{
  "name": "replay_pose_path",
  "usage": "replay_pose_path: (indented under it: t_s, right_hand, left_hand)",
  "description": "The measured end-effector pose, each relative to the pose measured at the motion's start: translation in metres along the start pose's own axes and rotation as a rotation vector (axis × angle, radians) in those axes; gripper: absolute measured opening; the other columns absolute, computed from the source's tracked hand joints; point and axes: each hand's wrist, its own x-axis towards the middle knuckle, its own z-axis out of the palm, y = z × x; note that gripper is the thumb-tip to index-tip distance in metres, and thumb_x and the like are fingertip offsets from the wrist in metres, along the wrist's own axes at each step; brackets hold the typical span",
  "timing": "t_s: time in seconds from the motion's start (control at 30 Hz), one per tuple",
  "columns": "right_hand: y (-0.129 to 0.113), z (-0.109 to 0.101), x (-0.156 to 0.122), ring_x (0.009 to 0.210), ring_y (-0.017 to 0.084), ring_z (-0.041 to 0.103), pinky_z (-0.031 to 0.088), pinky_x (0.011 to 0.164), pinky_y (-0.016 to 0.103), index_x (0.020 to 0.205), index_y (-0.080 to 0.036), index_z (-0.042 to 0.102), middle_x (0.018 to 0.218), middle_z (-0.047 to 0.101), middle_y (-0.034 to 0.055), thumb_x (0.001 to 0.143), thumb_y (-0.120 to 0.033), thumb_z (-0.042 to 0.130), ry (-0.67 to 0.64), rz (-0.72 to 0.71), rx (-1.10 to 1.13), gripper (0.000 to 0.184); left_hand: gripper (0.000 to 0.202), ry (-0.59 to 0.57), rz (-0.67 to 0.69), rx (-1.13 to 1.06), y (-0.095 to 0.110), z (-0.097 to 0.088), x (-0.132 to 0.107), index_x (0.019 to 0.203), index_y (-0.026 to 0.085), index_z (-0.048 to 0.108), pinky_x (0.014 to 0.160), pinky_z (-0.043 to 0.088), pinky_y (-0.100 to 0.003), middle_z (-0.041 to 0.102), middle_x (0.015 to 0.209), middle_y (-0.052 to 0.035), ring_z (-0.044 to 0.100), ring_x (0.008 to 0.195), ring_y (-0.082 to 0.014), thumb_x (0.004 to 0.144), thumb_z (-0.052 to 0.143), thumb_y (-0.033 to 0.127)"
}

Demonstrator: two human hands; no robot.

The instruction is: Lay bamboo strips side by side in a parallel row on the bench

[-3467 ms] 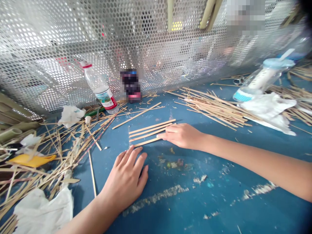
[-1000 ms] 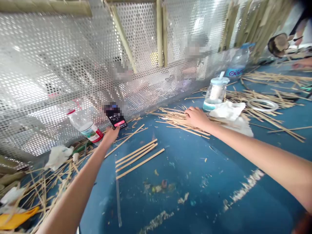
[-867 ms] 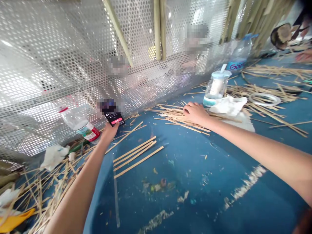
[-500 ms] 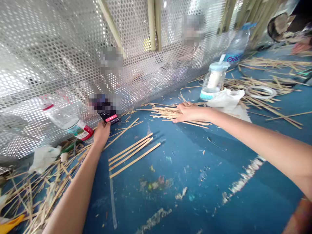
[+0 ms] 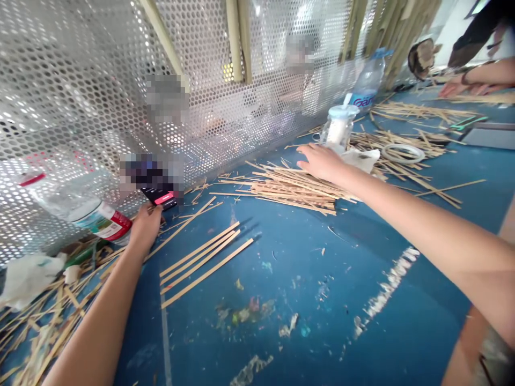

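My left hand point(image 5: 145, 226) grips the lower edge of a phone point(image 5: 166, 199), its thumb on the lit screen; the phone leans by the perforated metal wall. My right hand point(image 5: 321, 161) has its fingers stretched out at the far side of a pile of thin bamboo strips point(image 5: 292, 188). Nothing shows in that hand, though its underside is hidden. Between my arms, three bamboo strips point(image 5: 207, 264) lie side by side, slanted, with their near ends at a clear tape line point(image 5: 166, 338) on the blue table point(image 5: 306, 268).
A plastic bottle point(image 5: 100, 217) tilts beside my left hand, above scattered strips point(image 5: 44, 332). Past my right hand stand a lidded cup point(image 5: 338, 128), a crumpled tissue point(image 5: 362, 158), a tape roll point(image 5: 402, 154) and a larger bottle point(image 5: 368, 80). Another person's hands point(image 5: 462, 86) work at the far right.
My right hand has lifted off the bamboo pile and shifted to its far side, so more strips show. My left hand still holds the phone. The view has swung to the right.
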Motion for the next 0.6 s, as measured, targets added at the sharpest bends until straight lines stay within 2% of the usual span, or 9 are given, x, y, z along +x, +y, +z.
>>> replay_pose_path:
  t_s: [0.07, 0.17, 0.23, 0.3, 0.37, 0.47, 0.6]
  right_hand:
    - [-0.004, -0.007, -0.002, 0.11, 0.03, 0.061, 0.046, 0.087, 0.04, 0.119, -0.017, 0.064, 0.125, 0.065, 0.0135, 0.092, -0.032, 0.051, -0.035, -0.018, 0.0, 0.033]
    - [-0.022, -0.017, -0.007, 0.09, 0.024, 0.065, 0.046, 0.074, 0.034, 0.098, -0.022, 0.069, 0.104, 0.072, 0.008, 0.092, -0.038, 0.053, -0.282, -0.117, 0.111, 0.023]
    - [-0.04, -0.02, -0.014, 0.081, 0.021, 0.063, 0.043, 0.067, 0.032, 0.094, -0.023, 0.068, 0.098, 0.072, 0.0063, 0.09, -0.042, 0.058, -0.419, -0.194, 0.13, 0.022]
    - [-0.056, -0.018, -0.023, 0.077, 0.02, 0.06, 0.039, 0.062, 0.031, 0.093, -0.022, 0.066, 0.095, 0.07, 0.006, 0.088, -0.042, 0.061, -0.489, -0.243, 0.117, 0.021]
    - [-0.068, -0.012, -0.031, 0.075, 0.018, 0.057, 0.037, 0.061, 0.031, 0.091, -0.021, 0.063, 0.094, 0.068, 0.0065, 0.089, -0.037, 0.06, -0.487, -0.298, 0.11, 0.016]
    - [-0.073, 0.0, -0.038, 0.072, 0.017, 0.053, 0.034, 0.061, 0.032, 0.085, -0.021, 0.059, 0.089, 0.065, 0.006, 0.092, -0.029, 0.053, -0.415, -0.379, 0.111, 0.012]
    - [-0.072, 0.008, -0.037, 0.07, 0.016, 0.052, 0.034, 0.061, 0.032, 0.082, -0.02, 0.057, 0.086, 0.063, 0.0049, 0.088, -0.022, 0.054, -0.409, -0.366, 0.111, 0.007]
  left_hand:
    - [0.047, -0.018, 0.01, 0.007, 0.001, -0.001, 0.0, 0.129, 0.02, 0.054, 0.065, 0.046, -0.031, 0.069, 0.084, -0.0021, 0.065, 0.078, -0.0242, 0.092, 0.044, 0.046]
    - [0.044, -0.031, 0.023, 0.021, 0.003, -0.003, -0.001, 0.128, 0.019, 0.053, 0.066, 0.042, -0.03, 0.067, 0.081, -0.0003, 0.063, 0.079, -0.0231, 0.093, 0.043, 0.045]
    - [0.042, -0.03, 0.026, 0.026, 0.003, -0.004, -0.002, 0.126, 0.019, 0.054, 0.065, 0.041, -0.029, 0.066, 0.08, 0.0007, 0.061, 0.079, -0.0226, 0.093, 0.043, 0.043]
    - [0.039, -0.03, 0.032, 0.026, 0.003, -0.004, -0.002, 0.124, 0.02, 0.055, 0.065, 0.041, -0.029, 0.066, 0.079, 0.0015, 0.061, 0.078, -0.0221, 0.094, 0.043, 0.042]
    - [0.038, -0.037, 0.041, 0.024, 0.003, -0.003, -0.001, 0.123, 0.02, 0.055, 0.065, 0.04, -0.029, 0.065, 0.078, 0.0019, 0.06, 0.077, -0.0216, 0.094, 0.043, 0.041]
    - [0.037, -0.041, 0.052, 0.023, 0.0, -0.003, -0.001, 0.121, 0.02, 0.055, 0.065, 0.04, -0.029, 0.065, 0.079, 0.0021, 0.06, 0.077, -0.0212, 0.094, 0.043, 0.041]
    - [0.037, -0.043, 0.055, 0.015, -0.003, -0.002, 0.0, 0.122, 0.02, 0.055, 0.064, 0.04, -0.028, 0.065, 0.08, 0.0019, 0.059, 0.076, -0.0205, 0.094, 0.044, 0.04]
